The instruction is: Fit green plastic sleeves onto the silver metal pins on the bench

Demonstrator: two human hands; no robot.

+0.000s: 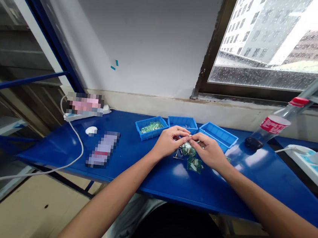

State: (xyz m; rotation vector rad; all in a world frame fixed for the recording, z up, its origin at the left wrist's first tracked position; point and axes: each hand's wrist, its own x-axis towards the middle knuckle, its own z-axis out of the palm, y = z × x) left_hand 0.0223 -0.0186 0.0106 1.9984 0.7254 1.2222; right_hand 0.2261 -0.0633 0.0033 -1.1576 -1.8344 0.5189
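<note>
My left hand (170,141) and my right hand (208,149) meet above the blue table, fingertips pinched together. Between them is something small and pale, mostly hidden by the fingers. Under and in front of my hands lie several small greenish clear packets (194,164). Thin dark metal pins or screws (178,154) are scattered beside the packets, close to my left hand. Just beyond stand three blue bins: the left bin (146,136) has greenish packets in it, the middle bin (181,120) has a few thin metal pieces, and the right bin (229,139) is partly covered by my right hand.
A clear bottle (272,125) with a red cap leans at the right, near a white power strip (310,161). On the left of the table (131,165) are a blurred phone-like object (103,149), a round white item (91,130) and a white cable (81,141).
</note>
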